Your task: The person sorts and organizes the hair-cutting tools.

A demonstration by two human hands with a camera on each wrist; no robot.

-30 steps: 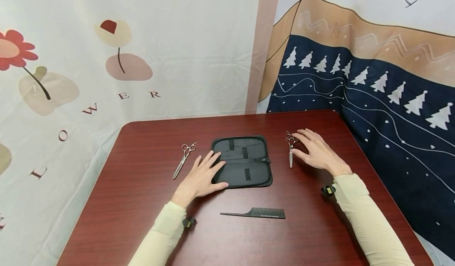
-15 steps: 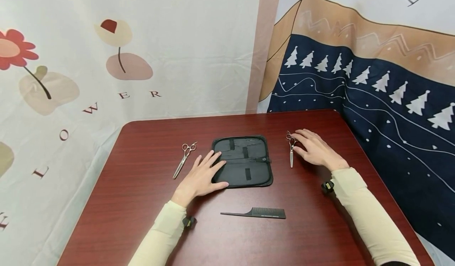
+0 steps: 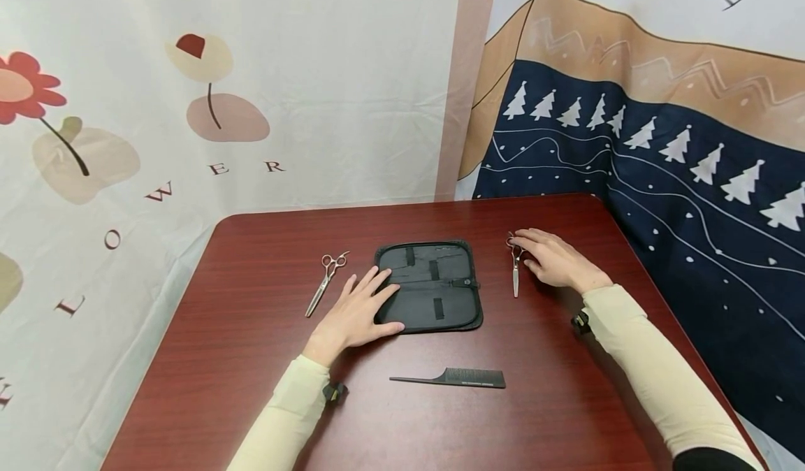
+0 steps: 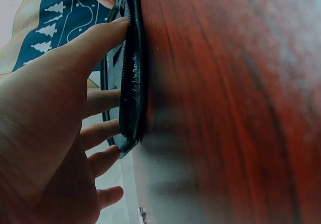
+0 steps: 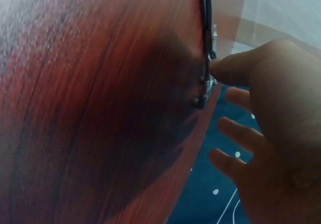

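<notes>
My left hand (image 3: pixel 353 319) lies spread on the left part of a black zippered case (image 3: pixel 418 309), which is open flat with its straps showing. In the left wrist view the thumb and fingertips touch the zippered edge (image 4: pixel 131 83) of the case. My right hand (image 3: pixel 558 260) reaches over the finger rings of silver hairdressing scissors (image 3: pixel 516 281), with loosely bent fingers. In the right wrist view its thumb is right at the scissors' handle (image 5: pixel 208 89), and the other fingers are apart from one another. The scissors lie on the table, blades toward me.
A second pair of silver scissors (image 3: pixel 322 293) lies left of the case. A black tail comb (image 3: pixel 473 378) lies in front of it. The red-brown wooden table (image 3: pixel 251 359) meets hanging printed cloths (image 3: pixel 352 107) at the back and right.
My right hand has shifted slightly toward the scissors' rings and farther over them. The left hand, case, comb and both pairs of scissors stay in place.
</notes>
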